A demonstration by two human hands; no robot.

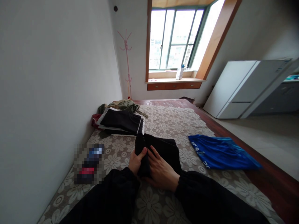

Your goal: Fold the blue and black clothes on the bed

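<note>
Both sleeves (116,199) reach out, left hand (136,160) fingers clamped on black garment (163,149), right hand (161,171) fingers spread pressing it flat on the bed (163,121).

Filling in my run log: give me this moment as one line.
left hand: grips black garment edge | right hand: flat on it | surface: floral mat | right: blue shorts | behind: folded clothes pile

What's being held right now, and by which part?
The black garment: left hand pinches its near-left folded edge, and right hand lies flat on its near edge.
</note>
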